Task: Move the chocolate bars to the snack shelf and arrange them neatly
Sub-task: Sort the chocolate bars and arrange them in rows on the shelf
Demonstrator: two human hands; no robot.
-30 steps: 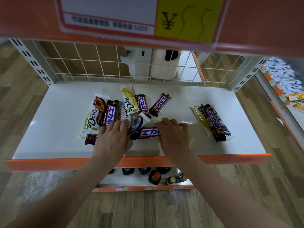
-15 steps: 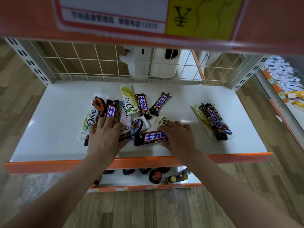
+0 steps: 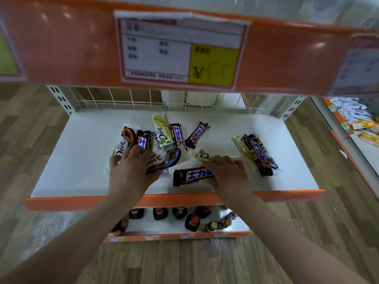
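Several chocolate bars lie scattered on the white snack shelf [image 3: 82,160]. My left hand [image 3: 131,171] rests on the left pile with its fingers spread over the white Dove bars and a dark bar, and its thumb lies along a brown Dove bar [image 3: 164,158]. My right hand [image 3: 227,173] grips the right end of a dark Snickers bar [image 3: 190,176] that lies crosswise near the front. Its fingertips touch a white Dove bar [image 3: 203,155]. A separate stack of bars [image 3: 256,154] lies to the right.
Two more dark bars [image 3: 177,137] [image 3: 196,135] and a pale green Dove bar [image 3: 161,130] lie toward the back. A wire grid [image 3: 133,99] closes the rear. An orange upper shelf edge with a price card [image 3: 180,50] hangs overhead. Bottles [image 3: 192,222] stand on the shelf below.
My right hand slid to the right end of the crosswise dark bar, uncovering its label and the white Dove bar. My left hand shifted slightly left over the pile.
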